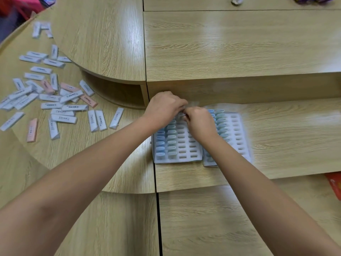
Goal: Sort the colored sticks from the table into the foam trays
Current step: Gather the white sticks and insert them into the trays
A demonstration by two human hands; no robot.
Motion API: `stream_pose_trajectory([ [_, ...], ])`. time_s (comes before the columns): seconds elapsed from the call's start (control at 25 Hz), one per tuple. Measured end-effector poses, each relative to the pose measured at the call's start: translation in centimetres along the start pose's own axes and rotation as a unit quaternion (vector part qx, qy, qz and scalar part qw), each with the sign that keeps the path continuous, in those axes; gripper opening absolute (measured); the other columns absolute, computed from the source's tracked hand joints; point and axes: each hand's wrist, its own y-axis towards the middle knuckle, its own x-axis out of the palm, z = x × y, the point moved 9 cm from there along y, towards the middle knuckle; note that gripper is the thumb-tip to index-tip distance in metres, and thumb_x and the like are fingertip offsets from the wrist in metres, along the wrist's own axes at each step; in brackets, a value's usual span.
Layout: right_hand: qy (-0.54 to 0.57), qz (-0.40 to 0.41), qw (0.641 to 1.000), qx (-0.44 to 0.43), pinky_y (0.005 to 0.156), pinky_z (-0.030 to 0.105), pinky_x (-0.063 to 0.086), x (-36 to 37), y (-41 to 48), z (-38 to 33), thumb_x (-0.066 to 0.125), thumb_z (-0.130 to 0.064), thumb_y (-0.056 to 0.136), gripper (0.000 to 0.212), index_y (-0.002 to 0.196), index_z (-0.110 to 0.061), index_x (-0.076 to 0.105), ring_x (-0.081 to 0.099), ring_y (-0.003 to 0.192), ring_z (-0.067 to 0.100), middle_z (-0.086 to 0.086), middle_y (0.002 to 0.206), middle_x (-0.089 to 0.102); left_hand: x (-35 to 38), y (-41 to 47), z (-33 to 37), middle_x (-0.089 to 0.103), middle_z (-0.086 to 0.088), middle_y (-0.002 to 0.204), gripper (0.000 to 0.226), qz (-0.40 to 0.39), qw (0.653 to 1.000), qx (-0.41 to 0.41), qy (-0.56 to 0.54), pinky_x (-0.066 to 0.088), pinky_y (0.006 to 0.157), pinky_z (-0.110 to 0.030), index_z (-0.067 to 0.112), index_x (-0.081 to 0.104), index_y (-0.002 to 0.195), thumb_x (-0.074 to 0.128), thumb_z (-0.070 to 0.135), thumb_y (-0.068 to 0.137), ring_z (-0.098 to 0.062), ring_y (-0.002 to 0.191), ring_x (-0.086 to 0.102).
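Left hand meets right hand over slotted foam tray

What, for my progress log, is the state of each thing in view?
Left foam tray: partly filled, blue sticks in its two left columns.
Right foam tray: partly filled, blue sticks along its left side.
Loose sticks: scattered flat, left of the trays.
Left hand: fingers curled, over the left tray's far end.
Right hand: fingers curled, touching the left hand; contents hidden.

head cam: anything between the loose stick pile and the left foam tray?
Just bare tabletop and its panel seam, with the left forearm crossing over. Head view.
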Motion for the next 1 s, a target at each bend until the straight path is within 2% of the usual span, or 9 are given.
stream_pose_trajectory([
  [0.12, -0.004, -0.008, 1.000, 0.004, 0.069, 0.036, 0.041, 0.0, -0.1, -0.3, 0.050, -0.018, 0.095, 0.022, 0.107, -0.004, 0.062, 0.058, 0.095, 0.033, 0.017, 0.104, 0.064, -0.3, -0.4, -1.2, 0.069, -0.002, 0.095, 0.020, 0.018, 0.993, -0.081, -0.078, 0.052, 0.076, -0.036, 0.015, 0.062, 0.108, 0.060, 0.024, 0.090, -0.020, 0.089, 0.063],
  [0.28, 0.048, 0.029, 0.998, 0.013, 0.070, 0.037, 0.042, -0.5, -0.4, 0.2, 0.056, -0.017, 0.092, 0.019, 0.096, 0.000, 0.063, 0.058, 0.087, 0.032, 0.019, 0.092, 0.064, -0.6, -0.6, -1.4, 0.063, 0.000, 0.097, 0.013, 0.029, 0.992, -0.062, -0.108, 0.052, 0.077, -0.034, 0.011, 0.071, 0.094, 0.066, 0.020, 0.086, -0.015, 0.084, 0.061],
  [0.48, 0.059, 0.040, 0.997, 0.016, 0.066, 0.036, 0.039, -0.8, -0.4, -0.2, 0.055, -0.013, 0.091, 0.017, 0.087, 0.001, 0.063, 0.058, 0.082, 0.034, 0.020, 0.085, 0.064, -0.3, -0.7, -1.1, 0.059, -0.001, 0.104, 0.020, 0.000, 0.996, -0.049, -0.076, 0.048, 0.079, -0.035, 0.012, 0.073, 0.100, 0.058, 0.020, 0.089, -0.017, 0.094, 0.056],
  [0.56, 0.050, 0.027, 0.998, 0.034, 0.068, 0.037, 0.040, -1.0, -0.3, 0.0, 0.055, -0.015, 0.091, 0.018, 0.089, 0.001, 0.063, 0.057, 0.085, 0.033, 0.020, 0.088, 0.063, -1.0, -0.9, -0.6, 0.060, -0.003, 0.106, 0.022, 0.013, 0.997, -0.030, -0.073, 0.048, 0.079, -0.035, 0.011, 0.070, 0.105, 0.056, 0.017, 0.089, -0.018, 0.095, 0.056],
  [0.64, 0.051, 0.043, 0.996, 0.050, 0.072, 0.035, 0.043, -2.2, -0.7, 0.1, 0.058, -0.020, 0.091, 0.021, 0.096, -0.001, 0.064, 0.058, 0.089, 0.030, 0.016, 0.094, 0.064, -2.3, -2.3, -0.8, 0.061, -0.003, 0.108, 0.024, 0.043, 0.993, -0.045, -0.101, 0.047, 0.078, -0.028, 0.011, 0.066, 0.111, 0.055, 0.016, 0.090, -0.016, 0.094, 0.057],
  [0.76, 0.083, 0.094, 0.991, 0.043, 0.074, 0.028, 0.042, -4.9, -1.6, -1.5, 0.058, -0.023, 0.092, 0.021, 0.103, -0.006, 0.066, 0.057, 0.087, 0.019, 0.008, 0.096, 0.066, -4.7, -7.3, -3.4, 0.063, 0.001, 0.101, 0.022, 0.115, 0.976, -0.117, -0.146, 0.047, 0.074, -0.025, 0.015, 0.065, 0.110, 0.055, 0.016, 0.091, -0.010, 0.086, 0.057],
  [0.84, 0.114, 0.086, 0.990, 0.010, 0.077, 0.028, 0.044, -5.4, -1.4, -4.3, 0.059, -0.022, 0.092, 0.019, 0.104, -0.009, 0.066, 0.056, 0.086, 0.016, 0.005, 0.097, 0.066, -5.5, -11.5, -7.2, 0.064, 0.003, 0.097, 0.020, 0.141, 0.956, -0.205, -0.154, 0.044, 0.069, -0.025, 0.017, 0.066, 0.107, 0.056, 0.016, 0.090, -0.010, 0.083, 0.056],
  [0.92, 0.122, 0.056, 0.990, -0.044, 0.082, 0.034, 0.047, -4.5, -0.6, -8.0, 0.057, -0.017, 0.092, 0.018, 0.106, -0.009, 0.065, 0.058, 0.091, 0.020, 0.006, 0.099, 0.065, -5.5, -15.2, -11.7, 0.064, 0.001, 0.098, 0.022, 0.132, 0.937, -0.293, -0.135, 0.040, 0.070, -0.027, 0.019, 0.066, 0.109, 0.056, 0.016, 0.089, -0.014, 0.087, 0.059],
  [1.0, 0.105, 0.021, 0.989, -0.097, 0.082, 0.038, 0.047, -2.7, 0.3, -11.8, 0.055, -0.013, 0.092, 0.020, 0.108, -0.009, 0.065, 0.058, 0.096, 0.023, 0.008, 0.103, 0.064, -5.3, -17.4, -14.9, 0.061, -0.003, 0.108, 0.027, 0.071, 0.944, -0.314, -0.065, 0.041, 0.073, -0.031, 0.021, 0.064, 0.115, 0.055, 0.018, 0.090, -0.021, 0.099, 0.057],
])
